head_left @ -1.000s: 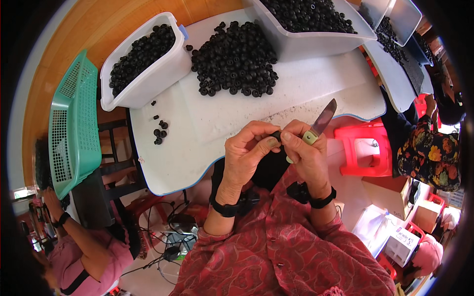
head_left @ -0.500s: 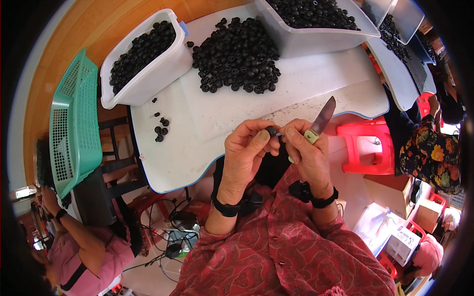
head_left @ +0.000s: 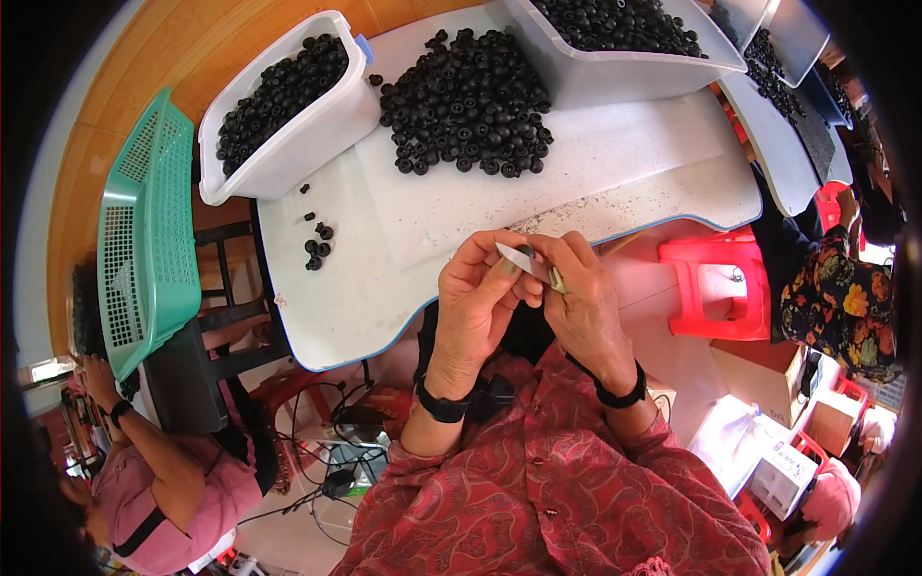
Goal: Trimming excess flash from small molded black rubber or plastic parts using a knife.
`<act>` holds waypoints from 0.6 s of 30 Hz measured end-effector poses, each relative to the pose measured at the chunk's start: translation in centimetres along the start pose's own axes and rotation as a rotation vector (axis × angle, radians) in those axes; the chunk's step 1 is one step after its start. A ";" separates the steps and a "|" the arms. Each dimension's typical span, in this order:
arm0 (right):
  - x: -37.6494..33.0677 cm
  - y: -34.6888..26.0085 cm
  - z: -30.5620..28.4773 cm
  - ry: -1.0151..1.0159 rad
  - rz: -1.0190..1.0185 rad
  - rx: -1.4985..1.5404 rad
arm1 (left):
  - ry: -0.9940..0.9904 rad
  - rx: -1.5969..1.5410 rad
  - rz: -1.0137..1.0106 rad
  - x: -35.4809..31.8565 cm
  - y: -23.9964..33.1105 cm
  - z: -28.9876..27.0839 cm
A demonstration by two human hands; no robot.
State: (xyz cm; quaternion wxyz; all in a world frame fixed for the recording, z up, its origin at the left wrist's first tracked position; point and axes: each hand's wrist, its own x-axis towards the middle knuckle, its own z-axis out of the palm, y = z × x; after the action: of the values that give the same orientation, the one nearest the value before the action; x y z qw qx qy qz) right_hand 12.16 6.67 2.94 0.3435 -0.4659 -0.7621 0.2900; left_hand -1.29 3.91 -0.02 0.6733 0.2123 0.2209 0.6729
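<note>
My left hand [head_left: 473, 302] pinches a small round black rubber part [head_left: 525, 250] between thumb and fingertips, just beyond the table's near edge. My right hand [head_left: 591, 302] is closed round the pale green handle of a knife [head_left: 519, 257]. Its blade points left and lies across the part, close to my left thumb; whether it cuts in cannot be made out. Farther off, a heap of similar black parts [head_left: 466, 106] covers the middle of the white table [head_left: 384, 298]. Several loose black pieces [head_left: 313, 252] lie toward the table's left side.
A white bin [head_left: 312, 134] of black parts stands back left, and a larger translucent bin [head_left: 639, 84] back right. A green basket [head_left: 173, 269] is at the left, near a co-worker in pink [head_left: 182, 490]. A red stool [head_left: 715, 283] stands at the right.
The knife has swung from pointing up and right to lying leftward over the black part. My right hand has turned with it, while my left hand keeps its pinch.
</note>
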 end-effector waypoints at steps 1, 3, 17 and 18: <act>0.0 -0.1 0.0 0.000 0.000 0.001 | -0.011 -0.012 0.008 -0.1 0.0 -0.1; 0.0 -0.3 0.0 -0.017 -0.003 -0.044 | -0.021 -0.025 0.016 -0.1 -0.1 -0.1; -0.1 0.0 0.3 0.007 -0.039 -0.101 | -0.065 -0.043 0.025 -0.3 -0.2 -0.6; -0.1 0.0 0.3 0.007 -0.042 -0.099 | -0.065 -0.043 0.025 -0.3 -0.2 -0.5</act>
State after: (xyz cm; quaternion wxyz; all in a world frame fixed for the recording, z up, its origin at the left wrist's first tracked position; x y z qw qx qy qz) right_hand 11.99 6.52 2.73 0.3286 -0.4672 -0.7840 0.2431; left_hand -1.44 3.64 -0.55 0.6761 0.2222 0.1819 0.6786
